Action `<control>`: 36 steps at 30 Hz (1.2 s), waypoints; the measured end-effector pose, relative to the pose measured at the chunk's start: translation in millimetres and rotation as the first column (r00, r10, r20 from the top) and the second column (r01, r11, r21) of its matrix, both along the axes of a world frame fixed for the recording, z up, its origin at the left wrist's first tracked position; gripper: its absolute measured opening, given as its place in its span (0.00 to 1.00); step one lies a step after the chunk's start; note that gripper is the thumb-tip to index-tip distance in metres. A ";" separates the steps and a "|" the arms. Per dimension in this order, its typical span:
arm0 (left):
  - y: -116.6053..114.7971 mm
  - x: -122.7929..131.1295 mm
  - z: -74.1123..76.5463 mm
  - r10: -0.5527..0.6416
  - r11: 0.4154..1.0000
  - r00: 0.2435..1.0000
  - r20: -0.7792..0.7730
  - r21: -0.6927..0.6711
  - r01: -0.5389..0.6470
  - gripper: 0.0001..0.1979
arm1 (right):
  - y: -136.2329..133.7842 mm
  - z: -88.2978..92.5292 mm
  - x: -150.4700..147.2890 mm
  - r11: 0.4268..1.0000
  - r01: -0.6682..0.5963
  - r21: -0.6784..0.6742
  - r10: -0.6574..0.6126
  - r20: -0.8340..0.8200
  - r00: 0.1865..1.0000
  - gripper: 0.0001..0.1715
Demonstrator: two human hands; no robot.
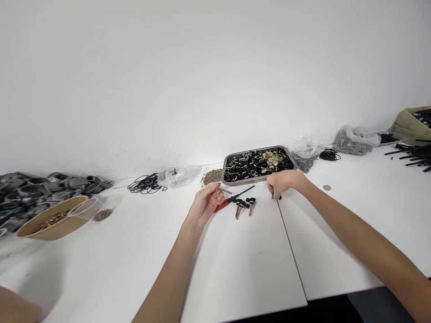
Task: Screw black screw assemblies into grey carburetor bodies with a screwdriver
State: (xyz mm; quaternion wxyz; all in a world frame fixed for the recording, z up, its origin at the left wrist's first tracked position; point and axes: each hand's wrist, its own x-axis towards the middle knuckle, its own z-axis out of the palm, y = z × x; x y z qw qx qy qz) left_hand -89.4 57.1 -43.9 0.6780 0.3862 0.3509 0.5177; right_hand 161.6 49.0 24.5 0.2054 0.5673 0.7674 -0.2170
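A slim, straight, brass-coloured metal pin [225, 190] is in the left hand [209, 202], just in front of the front left corner of a shallow grey metal tray [240, 182]. It has a dull golden tone and slopes down toward the right, its right end bare; the fingers partly cover its left end, so the shape there cannot be made out. The left thumb and fingers grip it, palm turned partly upward.

The right hand [282, 181] is near the tray's front right corner, fingers curled down at a small black piece [278, 197]; the hand hides most of it, and I cannot tell whether the fingers grip it.

Below the pin lies a red-and-black tool with a thin dark shaft [245, 192], its red handle close to the left hand. Just right of the tool, black round-headed parts with brass-coloured stems [251, 206] lie grouped on the smooth white desk [242, 264]. A heap of small brass-coloured metal pieces [212, 176] sits beside the tray's left edge, toward the desk's back edge.
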 end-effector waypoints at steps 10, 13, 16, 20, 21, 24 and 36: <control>0.0 -0.5 0.4 -0.021 1.000 1.000 -0.006 0.009 0.021 0.14 | -1.5 16.8 13.6 0.996 0.086 -0.018 -0.087 -0.056 0.995 0.08; 0.2 0.1 0.7 -0.016 1.000 1.000 -0.001 0.003 0.016 0.15 | -2.6 22.1 19.9 0.995 0.103 -0.011 -0.104 -0.097 0.990 0.08; 0.4 0.5 0.4 -0.009 1.000 1.000 0.009 -0.004 0.009 0.14 | -3.3 23.5 19.7 0.998 0.057 0.008 -0.055 -0.147 0.988 0.09; 0.8 -0.3 -0.7 -0.012 1.000 1.000 0.014 -0.014 0.012 0.11 | -2.0 13.7 7.6 0.994 -0.078 -0.073 0.055 -0.277 0.959 0.10; 0.8 -0.4 -0.9 -0.011 1.000 1.000 0.014 -0.017 0.011 0.11 | -1.2 9.6 3.8 0.989 -0.111 -0.099 0.077 -0.299 0.951 0.11; 0.6 -0.2 -0.8 -0.006 1.000 1.000 0.016 -0.021 0.006 0.11 | 1.0 -1.9 -4.5 0.978 -0.165 -0.131 0.122 -0.287 0.950 0.16; -1.0 1.0 2.2 -0.021 1.000 0.998 0.062 -0.007 0.022 0.13 | 32.4 -15.7 -15.3 0.877 0.265 0.401 -0.170 -0.257 0.951 0.16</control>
